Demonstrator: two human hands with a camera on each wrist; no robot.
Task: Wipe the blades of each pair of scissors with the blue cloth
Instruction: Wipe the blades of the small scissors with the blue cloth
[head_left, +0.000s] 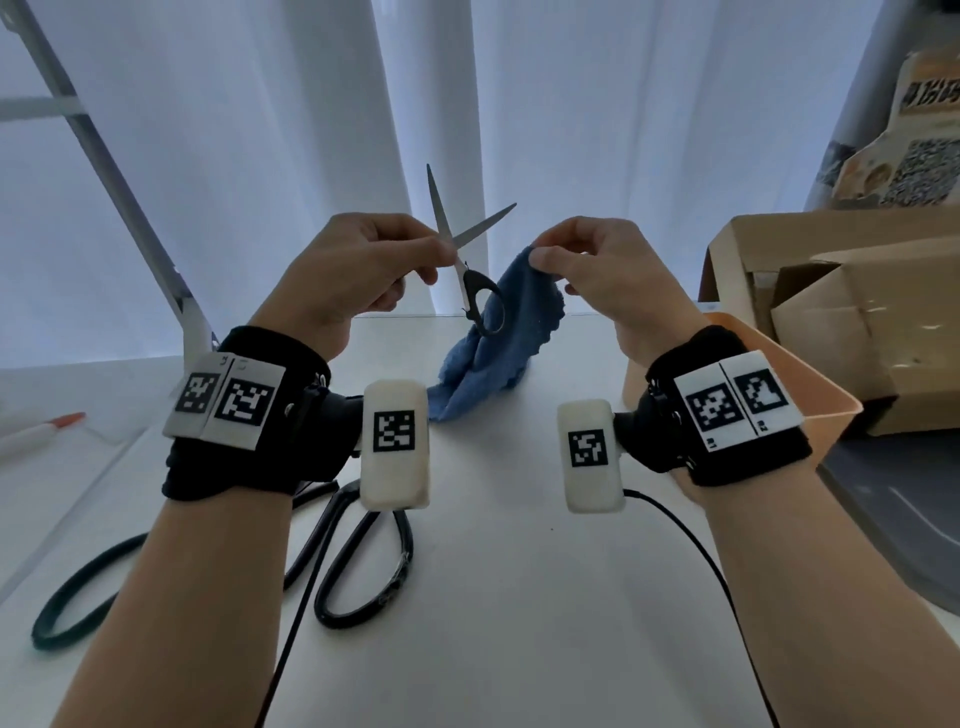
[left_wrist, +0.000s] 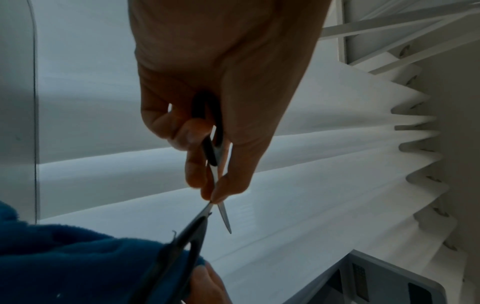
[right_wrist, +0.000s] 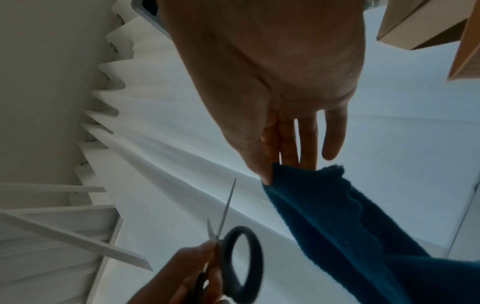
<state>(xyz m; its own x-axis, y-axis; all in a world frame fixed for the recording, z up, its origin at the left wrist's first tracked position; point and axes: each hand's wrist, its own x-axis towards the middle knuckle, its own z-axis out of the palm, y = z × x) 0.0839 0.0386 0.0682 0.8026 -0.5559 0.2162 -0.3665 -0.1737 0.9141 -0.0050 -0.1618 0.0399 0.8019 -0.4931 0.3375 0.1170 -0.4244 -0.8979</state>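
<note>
My left hand holds a small pair of black-handled scissors up over the table, pinching it near the pivot, with one handle inside the hand. The blades stand open and point up, and the other handle loop hangs free. Just to the right, my right hand pinches the top corner of the blue cloth, whose lower end rests on the table. In the right wrist view the thumb and fingers hold the cloth, apart from the blades. A large pair of black-handled scissors lies under my left wrist.
An orange bin stands at the right beside open cardboard boxes. A pen with an orange tip lies at the far left. A dark loop and a black cable lie on the white table. White curtains hang behind.
</note>
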